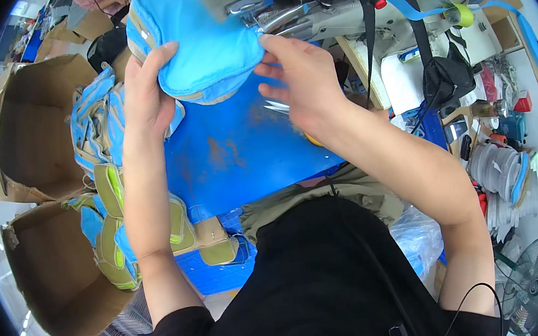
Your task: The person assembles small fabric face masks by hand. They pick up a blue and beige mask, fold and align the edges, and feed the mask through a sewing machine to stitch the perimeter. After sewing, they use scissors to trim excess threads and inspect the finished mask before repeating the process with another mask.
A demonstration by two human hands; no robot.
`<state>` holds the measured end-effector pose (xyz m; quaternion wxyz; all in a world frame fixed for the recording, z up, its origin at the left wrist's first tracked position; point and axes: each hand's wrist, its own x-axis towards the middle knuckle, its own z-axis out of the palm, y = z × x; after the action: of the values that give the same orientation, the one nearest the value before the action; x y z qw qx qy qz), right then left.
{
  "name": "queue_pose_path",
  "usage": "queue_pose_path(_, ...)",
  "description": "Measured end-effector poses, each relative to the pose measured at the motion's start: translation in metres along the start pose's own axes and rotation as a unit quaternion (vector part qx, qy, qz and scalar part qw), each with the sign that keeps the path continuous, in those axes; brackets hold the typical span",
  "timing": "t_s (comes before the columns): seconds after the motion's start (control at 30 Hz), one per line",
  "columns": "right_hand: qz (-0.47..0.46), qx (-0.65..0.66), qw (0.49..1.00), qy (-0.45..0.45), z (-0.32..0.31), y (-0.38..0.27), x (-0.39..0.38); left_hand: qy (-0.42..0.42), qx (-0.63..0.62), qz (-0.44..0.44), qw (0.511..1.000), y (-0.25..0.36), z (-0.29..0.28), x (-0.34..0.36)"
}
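One blue pouch (207,46) is held over the blue tabletop (262,162), rounded rim toward the person, long axis unclear. The left hand (146,92) clamps its left side; the right hand (305,75), half curled, pinches its right corner. Two cardboard boxes (32,130) stand left of the tabletop.

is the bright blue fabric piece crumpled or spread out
Spread out: the blue fabric piece shows a broad, smooth face, left hand gripping one side, right hand at a corner.
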<state>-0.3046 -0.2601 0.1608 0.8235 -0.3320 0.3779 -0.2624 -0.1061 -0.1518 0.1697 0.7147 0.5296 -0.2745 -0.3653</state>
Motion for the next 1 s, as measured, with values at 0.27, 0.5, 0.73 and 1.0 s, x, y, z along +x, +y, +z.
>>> queue_pose_path(0.27, -0.041, -0.029, 0.999, 0.011, 0.004, 0.008, 0.010, -0.010, 0.042, 0.029, 0.999, 0.014, 0.015, -0.006)
queue_pose_path(0.5, -0.008, -0.035, 0.999, -0.025, 0.001, 0.004, 0.003, -0.016, 0.005, 0.026, 1.000, 0.015, 0.017, -0.006)
queue_pose_path(0.73, 0.016, -0.022, 0.999, -0.030, -0.001, 0.002, 0.004, -0.014, 0.007, 0.026, 1.000, 0.018, 0.019, -0.008)
queue_pose_path(1.0, 0.006, -0.007, 1.000, -0.025, 0.001, 0.006, 0.005, -0.008, 0.026, 0.046, 0.999, 0.017, 0.021, -0.008)
